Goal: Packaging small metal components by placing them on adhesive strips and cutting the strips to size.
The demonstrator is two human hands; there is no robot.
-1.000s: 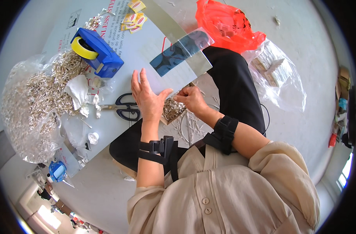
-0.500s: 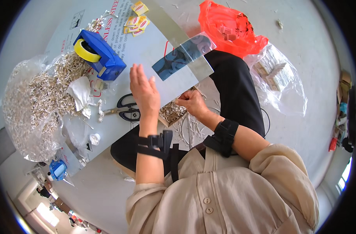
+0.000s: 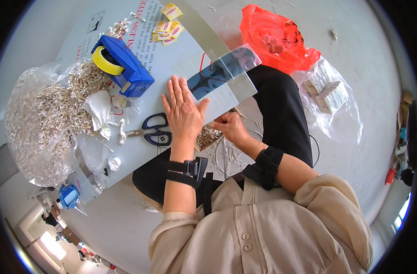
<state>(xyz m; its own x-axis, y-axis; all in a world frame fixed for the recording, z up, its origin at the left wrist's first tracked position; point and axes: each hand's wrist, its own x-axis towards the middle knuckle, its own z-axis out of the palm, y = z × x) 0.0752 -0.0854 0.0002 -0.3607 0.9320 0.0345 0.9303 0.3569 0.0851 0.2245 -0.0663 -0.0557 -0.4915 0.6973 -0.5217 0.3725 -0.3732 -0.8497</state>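
My left hand (image 3: pixel 184 114) lies palm down on the table sheet (image 3: pixel 172 61), its fingers stretched out. My right hand (image 3: pixel 231 129) is closed in a pinch at the table's near edge; what its fingertips hold, if anything, I cannot make out. Just below them, partly under the table edge, is an open box (image 3: pixel 200 148) filled with cotton swabs (image 3: pixel 208 136). Dark-handled scissors (image 3: pixel 156 129) rest left of my left hand. To its right, a shiny dark-bluish strip of clear film (image 3: pixel 220 75) lies across the table corner.
A blue tape dispenser (image 3: pixel 134 77) with yellow tape stands left. Beyond it, a clear bag (image 3: pixel 23 132) spills many cotton swabs (image 3: pixel 58 107). Small yellow packets (image 3: pixel 171 31) lie farther back. A red plastic bag (image 3: pixel 274 34) and a clear bag of white packs (image 3: pixel 325 93) are at right.
My left hand has come down from an edge-on pose to lie flat on the table, fingers spread. My right hand stays pinched by the box. The whole view has shifted slightly.
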